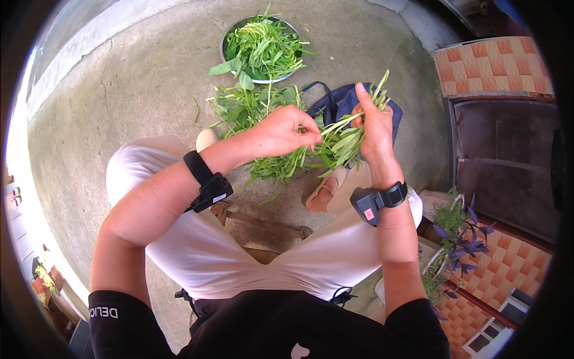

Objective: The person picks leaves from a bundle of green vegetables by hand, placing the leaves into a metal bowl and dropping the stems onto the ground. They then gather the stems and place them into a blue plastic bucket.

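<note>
A bunch of leafy green stems (347, 146) is gripped in my right hand (376, 125), its thumb pointing up and the cut ends sticking out above. My left hand (291, 130) pinches a pale stem between thumb and fingertips, just left of that bunch. Beneath and beyond my left hand, a loose pile of the same leafy greens (242, 107) lies on the concrete floor. Farther out, a round metal basin (223, 47) holds a heap of leafy greens (264, 47). A dark blue cloth bag (343, 101) lies behind my right hand, partly hidden by it.
I sit on a low wooden stool (264, 231), knees apart, with a light shoe (329, 186) near the pile. Potted plants (453, 233) stand to the right by a tiled wall (497, 65) and a dark door (506, 134). One stray stem (195, 110) lies left of the pile.
</note>
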A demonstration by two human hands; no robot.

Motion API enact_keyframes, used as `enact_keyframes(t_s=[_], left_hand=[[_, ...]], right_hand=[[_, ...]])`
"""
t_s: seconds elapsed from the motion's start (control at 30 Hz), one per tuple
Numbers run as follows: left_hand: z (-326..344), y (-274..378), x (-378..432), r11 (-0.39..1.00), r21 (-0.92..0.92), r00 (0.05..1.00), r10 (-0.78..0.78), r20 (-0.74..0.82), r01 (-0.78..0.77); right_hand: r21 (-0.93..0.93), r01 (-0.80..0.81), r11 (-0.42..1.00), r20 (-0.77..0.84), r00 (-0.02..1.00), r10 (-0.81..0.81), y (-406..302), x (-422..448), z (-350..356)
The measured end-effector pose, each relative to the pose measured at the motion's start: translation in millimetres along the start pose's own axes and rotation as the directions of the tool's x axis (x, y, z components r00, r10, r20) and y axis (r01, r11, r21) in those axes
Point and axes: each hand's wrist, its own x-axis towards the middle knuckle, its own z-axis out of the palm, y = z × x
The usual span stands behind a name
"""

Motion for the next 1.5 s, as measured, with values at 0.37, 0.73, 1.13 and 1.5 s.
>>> enact_keyframes(t_s=[0.37,0.73,1.13,1.5], left_hand=[[-2,-2,0,0.911,-0.401,0.954,-0.199,-0.223,0.096],[-37,12,-5,0.717,-0.681,0.943,-0.31,-0.12,0.148],[-27,18,9,0.712,-0.694,0.917,-0.341,-0.207,0.108],[-45,12,4,0.759,-0.651,0.892,-0.317,-0.322,0.035]], right_hand=[[0.006,0.314,0.95,-0.11,0.944,-0.311,2,-13,14],[-0.254,0.14,0.957,0.246,0.966,-0.076,-4,-8,0],[-0.291,0.369,0.883,0.54,0.825,-0.166,11,-29,16],[-0.321,0.33,0.888,0.506,0.852,-0.133,5,-17,5]])
